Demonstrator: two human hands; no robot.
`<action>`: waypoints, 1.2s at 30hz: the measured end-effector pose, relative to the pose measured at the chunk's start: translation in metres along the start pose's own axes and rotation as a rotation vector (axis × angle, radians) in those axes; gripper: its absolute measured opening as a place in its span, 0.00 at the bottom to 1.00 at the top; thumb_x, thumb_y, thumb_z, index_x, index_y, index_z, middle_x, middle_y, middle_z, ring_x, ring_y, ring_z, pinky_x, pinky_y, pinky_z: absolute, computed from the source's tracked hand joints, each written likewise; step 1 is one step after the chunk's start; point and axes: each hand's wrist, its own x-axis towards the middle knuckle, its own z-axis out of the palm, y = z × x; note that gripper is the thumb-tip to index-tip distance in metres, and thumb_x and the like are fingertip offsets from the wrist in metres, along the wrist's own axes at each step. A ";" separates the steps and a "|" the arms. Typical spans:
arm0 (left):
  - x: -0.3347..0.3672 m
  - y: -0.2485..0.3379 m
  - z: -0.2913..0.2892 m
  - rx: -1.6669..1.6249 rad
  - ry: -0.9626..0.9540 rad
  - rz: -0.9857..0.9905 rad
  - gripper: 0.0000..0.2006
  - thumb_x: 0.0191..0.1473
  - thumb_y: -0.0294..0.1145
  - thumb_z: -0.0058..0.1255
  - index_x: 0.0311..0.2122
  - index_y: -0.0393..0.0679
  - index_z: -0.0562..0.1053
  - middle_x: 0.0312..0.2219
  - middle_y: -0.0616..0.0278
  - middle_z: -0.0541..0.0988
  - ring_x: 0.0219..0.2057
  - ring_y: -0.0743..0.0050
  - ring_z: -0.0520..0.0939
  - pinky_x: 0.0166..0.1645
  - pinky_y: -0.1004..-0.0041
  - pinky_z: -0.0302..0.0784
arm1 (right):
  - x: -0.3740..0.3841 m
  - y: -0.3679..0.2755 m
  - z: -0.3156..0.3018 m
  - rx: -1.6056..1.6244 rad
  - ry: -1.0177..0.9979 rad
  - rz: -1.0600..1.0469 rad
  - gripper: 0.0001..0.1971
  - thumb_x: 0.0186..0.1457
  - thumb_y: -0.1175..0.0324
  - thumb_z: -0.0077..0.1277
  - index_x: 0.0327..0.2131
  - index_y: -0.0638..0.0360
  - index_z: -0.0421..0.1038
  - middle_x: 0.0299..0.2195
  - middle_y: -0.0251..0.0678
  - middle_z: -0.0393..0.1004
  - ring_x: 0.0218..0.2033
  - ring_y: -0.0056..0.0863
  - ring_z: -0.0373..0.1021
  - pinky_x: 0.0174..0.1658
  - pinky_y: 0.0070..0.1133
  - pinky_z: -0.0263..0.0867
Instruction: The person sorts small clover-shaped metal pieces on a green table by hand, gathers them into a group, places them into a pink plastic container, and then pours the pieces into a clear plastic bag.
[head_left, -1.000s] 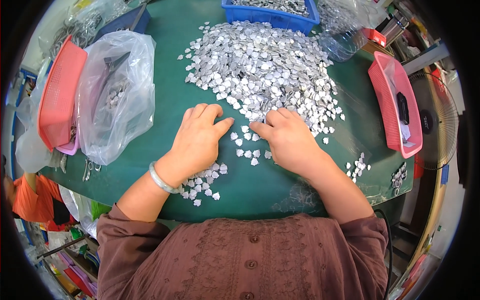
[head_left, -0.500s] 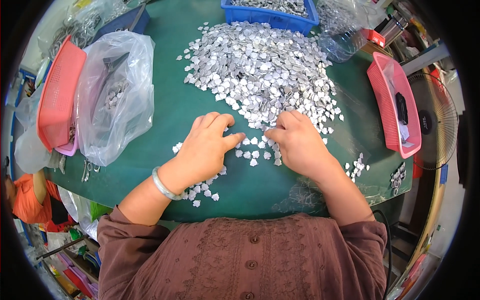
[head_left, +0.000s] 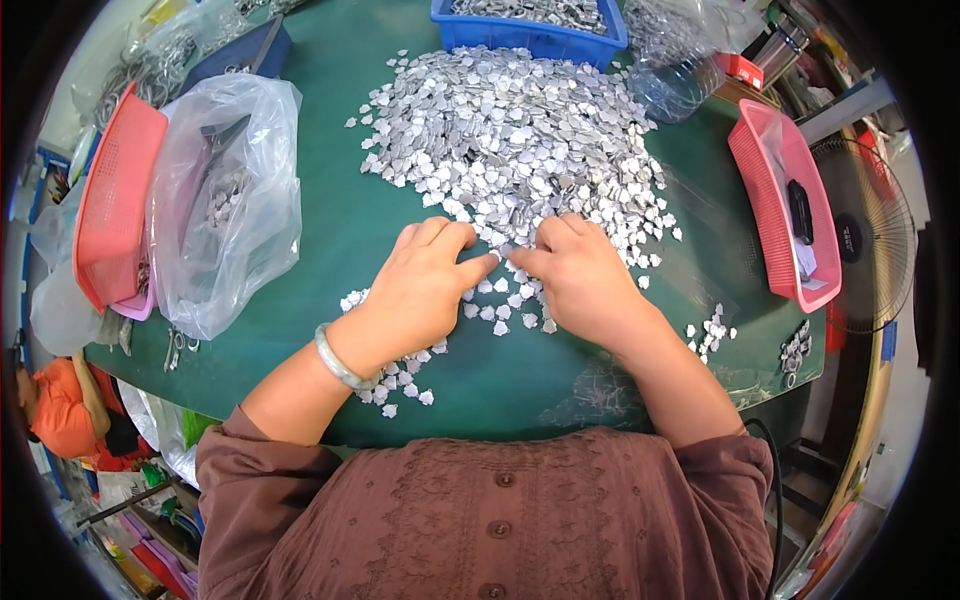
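A broad heap of small flat silver metal pieces (head_left: 520,130), shaped like little leaves or shells, covers the middle of the green table. Both my hands are at its near edge. My left hand (head_left: 425,280), with a pale bangle (head_left: 343,360) on its wrist, has bent fingers, and its thumb points inward. My right hand (head_left: 580,275) mirrors it, fingers curled down on the pieces. The thumb tips almost meet over the pieces. Whatever lies under the fingertips is hidden. Several loose pieces (head_left: 500,315) lie between the hands, and more lie by my left wrist.
A blue tray (head_left: 530,42) of metal parts stands behind the heap. At left are a clear plastic bag (head_left: 225,270) and a pink basket (head_left: 120,200). Another pink basket (head_left: 785,210) and a fan (head_left: 870,240) are at right. Small piles lie near the right edge.
My hands have come closer together, the right one shifting left and the thumbs rising slightly toward the heap. The whole view has shifted a little.
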 end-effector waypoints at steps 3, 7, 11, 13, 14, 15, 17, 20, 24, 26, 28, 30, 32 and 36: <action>-0.001 0.002 -0.005 -0.021 -0.040 -0.005 0.21 0.38 0.16 0.48 0.40 0.45 0.78 0.39 0.57 0.72 0.42 0.58 0.71 0.49 0.65 0.66 | -0.001 0.004 -0.001 -0.011 -0.013 0.005 0.09 0.39 0.77 0.50 0.28 0.56 0.76 0.28 0.35 0.67 0.36 0.35 0.65 0.41 0.29 0.62; -0.005 0.001 -0.008 -0.022 -0.063 -0.021 0.21 0.39 0.16 0.48 0.41 0.45 0.78 0.39 0.57 0.72 0.42 0.58 0.71 0.49 0.65 0.65 | 0.006 0.004 -0.003 -0.060 -0.016 0.062 0.06 0.40 0.76 0.52 0.26 0.57 0.76 0.28 0.35 0.67 0.36 0.35 0.66 0.40 0.29 0.62; -0.008 0.000 -0.009 -0.030 -0.037 -0.048 0.21 0.40 0.15 0.45 0.42 0.44 0.77 0.40 0.57 0.72 0.43 0.57 0.71 0.50 0.64 0.65 | 0.015 -0.006 0.000 0.003 -0.076 0.105 0.06 0.40 0.75 0.54 0.27 0.57 0.77 0.29 0.36 0.70 0.37 0.35 0.67 0.41 0.29 0.62; -0.009 0.000 -0.011 -0.025 -0.043 -0.067 0.21 0.41 0.15 0.44 0.42 0.44 0.77 0.40 0.57 0.72 0.43 0.57 0.71 0.50 0.64 0.65 | 0.019 -0.010 0.001 -0.038 -0.104 0.135 0.07 0.40 0.75 0.54 0.27 0.57 0.77 0.29 0.36 0.71 0.38 0.36 0.67 0.41 0.29 0.62; -0.010 0.000 -0.011 -0.014 -0.050 -0.075 0.21 0.41 0.15 0.44 0.42 0.44 0.77 0.40 0.57 0.72 0.44 0.57 0.71 0.50 0.64 0.65 | 0.021 -0.010 0.001 -0.067 -0.139 0.151 0.07 0.40 0.76 0.53 0.27 0.57 0.77 0.29 0.36 0.71 0.38 0.36 0.68 0.41 0.29 0.62; -0.011 0.000 -0.011 -0.004 -0.057 -0.083 0.21 0.41 0.15 0.44 0.43 0.44 0.77 0.41 0.57 0.72 0.44 0.57 0.71 0.50 0.64 0.65 | 0.023 -0.010 0.001 -0.096 -0.173 0.167 0.08 0.40 0.76 0.53 0.28 0.57 0.77 0.29 0.36 0.72 0.38 0.36 0.68 0.42 0.29 0.62; -0.014 0.000 -0.012 -0.015 -0.067 -0.084 0.22 0.40 0.15 0.45 0.43 0.44 0.77 0.41 0.57 0.71 0.45 0.57 0.70 0.51 0.64 0.65 | 0.021 -0.003 0.001 -0.054 -0.157 0.143 0.07 0.40 0.76 0.53 0.27 0.57 0.77 0.29 0.36 0.72 0.37 0.36 0.68 0.41 0.30 0.63; -0.014 0.006 -0.012 -0.037 -0.085 -0.081 0.23 0.38 0.15 0.49 0.43 0.46 0.77 0.42 0.57 0.71 0.45 0.57 0.70 0.51 0.63 0.65 | 0.015 0.005 -0.002 -0.002 -0.123 0.089 0.05 0.41 0.76 0.52 0.25 0.57 0.76 0.28 0.36 0.71 0.36 0.37 0.68 0.40 0.30 0.63; -0.015 0.010 -0.006 -0.034 -0.102 -0.067 0.25 0.34 0.16 0.53 0.43 0.48 0.77 0.42 0.57 0.71 0.45 0.57 0.70 0.51 0.63 0.66 | 0.006 0.001 -0.003 0.030 -0.124 0.081 0.02 0.42 0.76 0.52 0.22 0.57 0.73 0.27 0.37 0.70 0.34 0.38 0.68 0.39 0.30 0.64; -0.014 0.010 -0.006 -0.031 -0.100 -0.059 0.25 0.34 0.16 0.53 0.43 0.48 0.78 0.42 0.57 0.71 0.45 0.57 0.71 0.51 0.63 0.66 | 0.004 0.002 -0.003 0.025 -0.114 0.081 0.02 0.42 0.75 0.52 0.22 0.57 0.73 0.26 0.37 0.70 0.34 0.38 0.68 0.39 0.30 0.64; -0.014 0.010 -0.007 -0.025 -0.102 -0.054 0.24 0.34 0.16 0.53 0.42 0.48 0.78 0.42 0.57 0.71 0.45 0.57 0.71 0.51 0.64 0.67 | 0.004 0.002 -0.002 0.025 -0.102 0.080 0.01 0.42 0.75 0.52 0.22 0.56 0.72 0.26 0.37 0.70 0.34 0.38 0.68 0.39 0.31 0.64; -0.014 0.009 -0.006 -0.048 -0.088 -0.048 0.24 0.34 0.16 0.53 0.42 0.47 0.78 0.42 0.56 0.71 0.44 0.56 0.71 0.51 0.63 0.67 | 0.004 0.003 -0.002 0.065 -0.111 0.095 0.02 0.42 0.76 0.51 0.23 0.57 0.73 0.27 0.37 0.70 0.35 0.38 0.67 0.39 0.31 0.64; -0.014 0.010 -0.007 -0.043 -0.094 -0.045 0.24 0.34 0.16 0.53 0.42 0.47 0.78 0.42 0.56 0.71 0.44 0.56 0.71 0.51 0.63 0.66 | 0.003 0.004 -0.001 0.046 -0.090 0.073 0.01 0.43 0.75 0.53 0.24 0.57 0.72 0.27 0.36 0.69 0.34 0.38 0.67 0.39 0.31 0.63; -0.015 0.012 -0.008 -0.045 -0.095 -0.050 0.24 0.33 0.16 0.54 0.42 0.46 0.78 0.42 0.56 0.71 0.44 0.55 0.71 0.51 0.63 0.66 | 0.006 0.002 -0.004 0.063 -0.105 0.051 0.04 0.41 0.78 0.51 0.23 0.57 0.73 0.28 0.37 0.70 0.36 0.38 0.67 0.42 0.31 0.62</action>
